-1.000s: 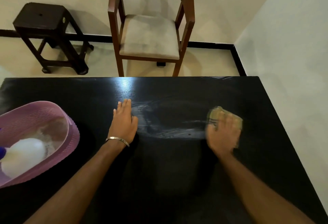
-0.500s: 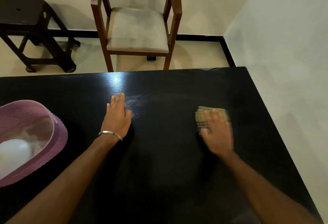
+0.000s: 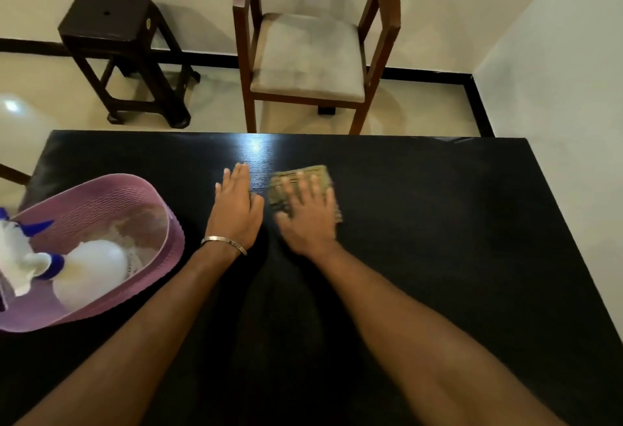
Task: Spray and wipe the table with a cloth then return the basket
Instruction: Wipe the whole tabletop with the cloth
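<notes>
The right hand (image 3: 308, 220), flat on the blurred olive woven cloth (image 3: 301, 179), has swept left beside the flat, empty left hand (image 3: 236, 211), so wiping of the glossy black table (image 3: 438, 240) apparently continues.

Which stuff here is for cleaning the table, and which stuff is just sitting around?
For the job:
cloth under the right hand
left hand, flat on the table
spray bottle lying in the pink basket

Just there:
wooden chair
dark stool
</notes>
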Tool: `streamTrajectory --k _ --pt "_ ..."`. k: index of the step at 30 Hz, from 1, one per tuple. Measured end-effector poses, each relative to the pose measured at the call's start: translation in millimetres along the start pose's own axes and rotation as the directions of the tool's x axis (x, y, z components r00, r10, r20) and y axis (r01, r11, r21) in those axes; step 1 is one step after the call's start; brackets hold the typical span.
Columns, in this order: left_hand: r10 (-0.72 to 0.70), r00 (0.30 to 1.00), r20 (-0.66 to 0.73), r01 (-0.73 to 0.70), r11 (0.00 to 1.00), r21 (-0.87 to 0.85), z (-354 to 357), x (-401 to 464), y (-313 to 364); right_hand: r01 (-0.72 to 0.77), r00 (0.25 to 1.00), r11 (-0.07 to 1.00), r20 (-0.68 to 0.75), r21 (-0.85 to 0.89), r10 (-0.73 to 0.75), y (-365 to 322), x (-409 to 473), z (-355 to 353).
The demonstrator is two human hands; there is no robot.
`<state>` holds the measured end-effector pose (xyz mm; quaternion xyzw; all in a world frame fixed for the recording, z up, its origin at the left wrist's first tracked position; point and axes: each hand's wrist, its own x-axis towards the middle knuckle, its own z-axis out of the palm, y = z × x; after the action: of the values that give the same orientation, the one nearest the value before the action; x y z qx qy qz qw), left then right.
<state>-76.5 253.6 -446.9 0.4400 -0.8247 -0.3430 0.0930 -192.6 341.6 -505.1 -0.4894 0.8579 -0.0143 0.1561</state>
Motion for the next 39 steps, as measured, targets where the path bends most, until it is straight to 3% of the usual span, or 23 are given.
streamTrajectory --k 3,6,8,10,13,15,17,19,21,24,27,30,39 --pt "-0.014 1.000 -0.025 0.014 1.000 0.004 -6.4 2.6 -0.8 0.330 0.941 0.944 0.085 -0.027 -0.327 -60.5 -13.3 13.9" --pt "-0.009 0.999 -0.034 0.009 1.000 -0.002 -9.3 6.3 0.5 0.410 0.912 0.912 0.018 0.008 -0.410 -23.0 -16.5 13.0" --pt "-0.001 1.000 -0.016 0.001 1.000 -0.009 -7.9 7.0 1.7 0.228 0.973 0.974 -0.042 0.017 -0.227 40.9 -3.6 4.1" --pt "-0.003 1.000 -0.008 0.003 0.999 -0.033 -5.2 3.8 2.1 -0.060 0.995 0.998 -0.080 0.005 0.060 116.2 9.6 -13.8" --pt "0.004 1.000 -0.007 -0.005 1.000 -0.031 -4.5 -2.1 -2.9 -0.382 0.921 0.923 -0.061 0.045 0.385 176.1 13.7 -30.6" --pt "-0.001 1.000 -0.015 0.001 1.000 -0.028 -6.6 -4.7 -9.0 -0.474 0.872 0.877 -0.094 0.081 0.480 156.5 16.2 -26.9" --pt "-0.006 1.000 -0.020 0.005 0.999 -0.032 -8.6 -5.0 -13.0 -0.406 0.903 0.911 -0.122 0.069 0.412 107.5 16.0 -16.2" --pt "-0.005 1.000 -0.023 0.004 0.999 -0.038 -9.3 -3.3 -13.5 -0.197 0.975 0.979 -0.099 0.046 0.201 46.5 10.3 -4.1" --pt "-0.001 1.000 -0.025 0.001 1.000 -0.029 -7.3 -1.4 -10.3 0.029 0.999 0.999 -0.042 0.021 -0.028 -8.2 2.3 7.1" --pt "-0.010 1.000 -0.024 0.010 1.000 -0.009 -2.6 2.0 -4.5 0.287 0.957 0.958 0.049 -0.016 -0.286 -47.7 -2.0 18.6" --pt "-0.018 1.000 0.002 0.018 1.000 0.025 7.8 7.6 4.0 0.442 0.897 0.895 0.059 -0.059 -0.439 -26.4 16.0 14.9" --pt "-0.008 1.000 0.010 0.008 0.998 0.066 25.0 17.1 23.5 0.424 0.906 0.905 0.023 -0.039 -0.424 19.9 34.5 2.8" --pt "0.080 0.997 0.019 -0.081 0.993 0.080 122.5 48.0 124.4 0.074 0.994 0.997 -0.083 -0.011 -0.074 258.8 71.6 -56.4"
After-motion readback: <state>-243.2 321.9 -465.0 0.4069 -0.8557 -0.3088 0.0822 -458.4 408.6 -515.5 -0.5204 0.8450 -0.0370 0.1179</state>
